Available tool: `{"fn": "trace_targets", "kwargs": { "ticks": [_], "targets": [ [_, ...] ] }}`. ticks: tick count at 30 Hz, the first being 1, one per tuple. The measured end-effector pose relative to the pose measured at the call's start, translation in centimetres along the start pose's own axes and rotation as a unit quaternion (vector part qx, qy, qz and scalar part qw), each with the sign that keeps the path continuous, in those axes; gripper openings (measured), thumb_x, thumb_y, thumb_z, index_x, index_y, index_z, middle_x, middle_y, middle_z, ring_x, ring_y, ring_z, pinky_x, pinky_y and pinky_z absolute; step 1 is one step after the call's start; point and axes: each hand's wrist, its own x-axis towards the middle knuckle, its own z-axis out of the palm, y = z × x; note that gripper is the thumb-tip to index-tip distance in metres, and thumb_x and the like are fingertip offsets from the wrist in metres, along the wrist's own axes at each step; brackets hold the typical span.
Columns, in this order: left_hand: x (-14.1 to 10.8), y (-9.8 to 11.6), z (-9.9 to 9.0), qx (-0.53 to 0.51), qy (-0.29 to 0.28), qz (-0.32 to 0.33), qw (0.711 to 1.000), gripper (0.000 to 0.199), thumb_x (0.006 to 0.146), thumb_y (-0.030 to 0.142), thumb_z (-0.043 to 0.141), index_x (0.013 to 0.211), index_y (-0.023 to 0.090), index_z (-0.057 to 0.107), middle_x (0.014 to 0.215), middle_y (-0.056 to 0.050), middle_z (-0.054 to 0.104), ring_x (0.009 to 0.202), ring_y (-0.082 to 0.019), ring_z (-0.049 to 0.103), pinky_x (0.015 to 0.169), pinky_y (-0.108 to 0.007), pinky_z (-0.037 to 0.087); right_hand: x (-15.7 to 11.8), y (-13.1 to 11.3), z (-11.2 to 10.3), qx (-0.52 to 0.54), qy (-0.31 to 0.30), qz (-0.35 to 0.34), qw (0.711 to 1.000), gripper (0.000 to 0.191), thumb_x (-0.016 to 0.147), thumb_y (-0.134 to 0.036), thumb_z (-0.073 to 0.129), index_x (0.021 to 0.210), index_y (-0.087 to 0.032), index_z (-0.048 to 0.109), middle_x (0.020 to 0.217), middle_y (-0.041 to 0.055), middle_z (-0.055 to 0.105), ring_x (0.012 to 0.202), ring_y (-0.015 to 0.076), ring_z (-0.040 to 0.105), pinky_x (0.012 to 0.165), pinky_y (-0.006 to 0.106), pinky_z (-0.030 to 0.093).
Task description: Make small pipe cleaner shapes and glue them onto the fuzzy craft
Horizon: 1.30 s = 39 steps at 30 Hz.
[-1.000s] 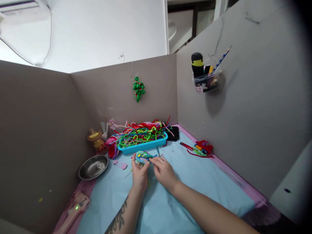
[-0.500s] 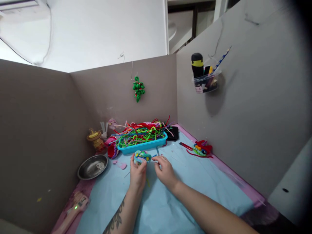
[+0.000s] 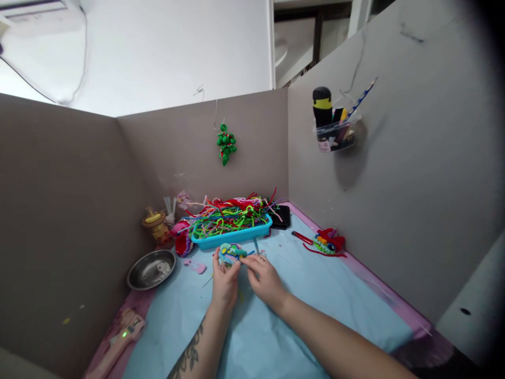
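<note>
A small rounded pipe-cleaner craft (image 3: 232,252) in light blue, with yellow, pink and purple bits, is held above the table by my left hand (image 3: 224,281), thumb in front and fingers behind it. My right hand (image 3: 266,279) pinches at the craft's right edge, thumb and forefinger nearly together. Beside those fingertips a short dark-blue end (image 3: 250,253) sticks out. Exactly what lies between the right fingertips is too small to make out. Just behind the hands stands a turquoise tray (image 3: 232,239) heaped with pipe cleaners (image 3: 229,218) in many colours.
At left are a metal bowl (image 3: 152,269), a pink glue gun (image 3: 122,339) with a green light, and a lidded cup (image 3: 155,226). A red pen-like tool (image 3: 302,238) and a colourful pipe-cleaner piece (image 3: 329,242) lie at right. Grey panels (image 3: 252,142) enclose the table.
My right hand has moved slightly left, its fingertips now against the craft's edge. The craft is turned a little in my left hand. The whole view has shifted slightly.
</note>
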Motion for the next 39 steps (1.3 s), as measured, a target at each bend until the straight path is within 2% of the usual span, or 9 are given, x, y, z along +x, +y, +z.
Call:
{"fn": "trace_targets", "kwargs": {
  "ticks": [5,11,17,22,27,31,35,39],
  "targets": [
    [0.1,0.0,-0.1,-0.007,-0.001,0.006,1.000,0.077,0.058,0.011,0.077,0.122,0.031,0.039,0.102,-0.002,0.058,0.088,-0.013,0.059,0.082,-0.025,0.045,0.1,0.0,0.0,0.015,-0.005,-0.004,1.000,0.042,0.076,-0.004,0.044,0.108,-0.023,0.063,0.101,0.0061,0.064,0.095,0.0197,0.056,0.087,0.037,0.045],
    [0.3,0.2,-0.3,-0.008,0.003,-0.001,1.000,0.079,0.059,0.012,0.077,0.125,0.033,0.038,0.098,0.000,0.059,0.084,-0.012,0.060,0.076,-0.022,0.046,0.4,0.3,-0.2,0.064,0.077,0.064,0.993,0.032,0.074,-0.011,0.050,0.104,-0.020,0.058,0.098,0.0080,0.060,0.088,0.0201,0.056,0.077,0.034,0.048],
    [-0.3,0.2,-0.1,0.011,-0.030,-0.031,0.999,0.085,0.060,0.015,0.078,0.130,0.032,0.033,0.097,-0.001,0.060,0.084,-0.014,0.060,0.077,-0.025,0.046,0.5,0.4,-0.1,0.107,0.034,0.080,0.990,0.045,0.071,-0.011,0.053,0.114,-0.023,0.053,0.115,0.0087,0.053,0.105,0.0219,0.052,0.074,0.030,0.049],
    [-0.5,0.4,0.2,-0.055,-0.061,-0.047,0.996,0.068,0.069,0.025,0.072,0.127,0.030,0.036,0.109,-0.006,0.058,0.095,-0.018,0.059,0.082,-0.032,0.045,0.6,0.5,-0.2,0.114,0.049,0.085,0.989,0.046,0.069,-0.007,0.048,0.111,-0.023,0.055,0.111,0.0079,0.055,0.103,0.0210,0.053,0.074,0.030,0.049],
    [-0.3,0.3,0.0,-0.054,-0.053,-0.053,0.996,0.070,0.063,0.015,0.073,0.123,0.028,0.039,0.106,-0.005,0.059,0.090,-0.018,0.060,0.080,-0.032,0.045,0.7,0.9,-0.2,0.111,0.053,0.078,0.989,0.047,0.067,-0.005,0.045,0.109,-0.022,0.056,0.110,0.0079,0.056,0.102,0.0209,0.054,0.074,0.031,0.050],
    [-0.3,0.1,-0.2,-0.040,-0.041,-0.056,0.997,0.074,0.061,0.012,0.074,0.124,0.028,0.038,0.102,-0.004,0.059,0.087,-0.017,0.061,0.077,-0.030,0.045,0.6,0.9,-0.3,0.095,0.049,0.067,0.992,0.049,0.067,-0.005,0.044,0.111,-0.022,0.055,0.112,0.0078,0.056,0.104,0.0209,0.053,0.083,0.035,0.048],
    [-0.5,0.0,-0.1,-0.019,-0.034,-0.058,0.998,0.076,0.061,0.012,0.074,0.125,0.028,0.036,0.098,-0.003,0.059,0.084,-0.016,0.061,0.074,-0.028,0.046,0.5,0.4,-0.9,0.045,0.042,-0.003,0.998,0.051,0.069,-0.005,0.045,0.116,-0.022,0.052,0.115,0.0083,0.055,0.110,0.0230,0.048,0.095,0.042,0.039],
    [-0.6,0.0,0.2,-0.004,-0.036,-0.058,0.998,0.082,0.059,0.014,0.076,0.127,0.028,0.034,0.095,-0.001,0.059,0.079,-0.014,0.061,0.070,-0.025,0.045,0.4,-0.1,-1.3,-0.001,0.023,-0.042,0.999,0.052,0.071,-0.007,0.046,0.120,-0.023,0.051,0.119,0.0080,0.054,0.111,0.0245,0.046,0.097,0.047,0.036]
  ]
}}
